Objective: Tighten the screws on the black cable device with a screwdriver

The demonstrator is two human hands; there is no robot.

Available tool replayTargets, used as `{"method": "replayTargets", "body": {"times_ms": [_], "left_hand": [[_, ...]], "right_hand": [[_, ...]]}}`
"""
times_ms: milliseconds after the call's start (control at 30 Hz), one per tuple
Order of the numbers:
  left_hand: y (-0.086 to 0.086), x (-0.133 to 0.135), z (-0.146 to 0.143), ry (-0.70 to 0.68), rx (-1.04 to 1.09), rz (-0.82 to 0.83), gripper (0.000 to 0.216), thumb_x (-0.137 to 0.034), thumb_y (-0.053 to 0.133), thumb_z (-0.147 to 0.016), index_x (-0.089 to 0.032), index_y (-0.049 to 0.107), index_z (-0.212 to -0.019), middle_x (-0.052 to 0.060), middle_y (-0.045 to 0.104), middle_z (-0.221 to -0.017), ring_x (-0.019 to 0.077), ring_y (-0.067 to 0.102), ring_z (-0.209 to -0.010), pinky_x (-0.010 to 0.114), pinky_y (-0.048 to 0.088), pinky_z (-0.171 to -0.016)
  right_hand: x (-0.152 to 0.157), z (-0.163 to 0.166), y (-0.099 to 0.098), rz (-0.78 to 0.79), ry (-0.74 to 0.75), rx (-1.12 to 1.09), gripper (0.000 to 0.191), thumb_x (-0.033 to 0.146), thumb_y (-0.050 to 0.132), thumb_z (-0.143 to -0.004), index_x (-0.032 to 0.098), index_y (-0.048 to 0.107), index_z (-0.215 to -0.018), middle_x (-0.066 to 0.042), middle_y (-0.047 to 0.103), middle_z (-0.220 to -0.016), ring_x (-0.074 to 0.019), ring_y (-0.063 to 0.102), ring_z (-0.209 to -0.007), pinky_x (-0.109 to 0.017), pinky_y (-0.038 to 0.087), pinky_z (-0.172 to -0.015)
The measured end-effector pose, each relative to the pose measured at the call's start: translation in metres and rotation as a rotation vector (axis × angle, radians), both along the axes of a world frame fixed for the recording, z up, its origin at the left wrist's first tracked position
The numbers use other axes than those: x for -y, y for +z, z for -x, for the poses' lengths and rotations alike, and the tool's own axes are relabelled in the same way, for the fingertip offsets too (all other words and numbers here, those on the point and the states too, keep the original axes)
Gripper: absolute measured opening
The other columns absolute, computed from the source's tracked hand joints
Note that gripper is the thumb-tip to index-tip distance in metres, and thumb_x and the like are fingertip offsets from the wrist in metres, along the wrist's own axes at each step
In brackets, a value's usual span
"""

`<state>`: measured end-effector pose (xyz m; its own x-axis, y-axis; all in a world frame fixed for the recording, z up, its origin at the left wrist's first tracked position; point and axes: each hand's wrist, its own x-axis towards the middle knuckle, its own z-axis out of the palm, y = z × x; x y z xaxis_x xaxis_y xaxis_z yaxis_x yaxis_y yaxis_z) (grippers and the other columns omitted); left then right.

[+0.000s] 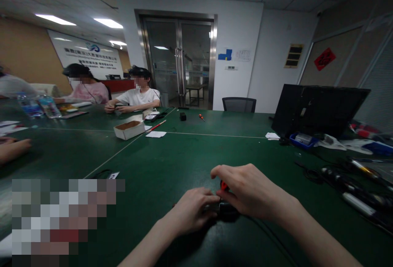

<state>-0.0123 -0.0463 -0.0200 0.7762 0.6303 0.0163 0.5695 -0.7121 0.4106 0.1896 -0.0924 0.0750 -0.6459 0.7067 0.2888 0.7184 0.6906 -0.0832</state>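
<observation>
My right hand [245, 187] is closed, its thumb and fingers around a small red-and-black handle that looks like a screwdriver [224, 185], held upright. Directly beneath it is a black device [227, 210] with a dark cable trailing toward the front right. My left hand [198, 207] curls round the left end of this device, steadying it on the green table [172, 160]. The tip of the screwdriver and the device's detail are hidden by my fingers and the shadow.
A white open box [129, 129], papers [156, 134], a black block [183, 116] and an orange screwdriver [201, 117] lie farther back. At right stand a monitor [319, 111], a blue tray [303, 140] and dark cabled gear [356, 189]. Several people sit at left.
</observation>
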Motion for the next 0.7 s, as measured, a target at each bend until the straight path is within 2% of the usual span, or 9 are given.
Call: {"method": "replayTargets", "body": {"times_ms": [167, 433, 700], "left_hand": [[-0.0025, -0.002, 0.0004, -0.014, -0.012, -0.014, 0.016, -0.019, 0.066, -0.088, -0.024, 0.072, -0.102, 0.004, 0.071, -0.11, 0.0248, 0.067, -0.098, 0.031, 0.05, -0.083], [-0.0019, -0.0014, 0.0006, -0.016, 0.024, -0.001, 0.021, -0.018, 0.063, -0.088, -0.026, 0.073, -0.105, 0.004, 0.072, -0.112, 0.0248, 0.067, -0.102, 0.031, 0.05, -0.085], [-0.0055, -0.0019, 0.0003, 0.021, 0.033, 0.005, 0.017, -0.019, 0.064, -0.088, -0.023, 0.072, -0.102, 0.004, 0.072, -0.108, 0.0243, 0.068, -0.098, 0.031, 0.05, -0.085]], "right_hand": [[-0.0001, -0.0023, 0.0049, 0.05, 0.009, -0.011, 0.021, 0.014, 0.06, -0.09, 0.018, 0.058, -0.111, -0.005, 0.071, -0.099, -0.0178, 0.065, -0.076, -0.027, 0.033, -0.06], [0.001, -0.0025, 0.0028, 0.127, 0.136, -0.111, 0.018, 0.008, 0.058, -0.085, 0.021, 0.057, -0.097, 0.001, 0.067, -0.095, -0.0125, 0.058, -0.079, -0.024, 0.035, -0.064], [0.0008, 0.0039, -0.0009, 0.006, -0.018, -0.018, 0.011, 0.025, 0.06, -0.097, 0.021, 0.06, -0.107, -0.003, 0.071, -0.097, -0.0177, 0.066, -0.08, -0.027, 0.034, -0.06]]}}
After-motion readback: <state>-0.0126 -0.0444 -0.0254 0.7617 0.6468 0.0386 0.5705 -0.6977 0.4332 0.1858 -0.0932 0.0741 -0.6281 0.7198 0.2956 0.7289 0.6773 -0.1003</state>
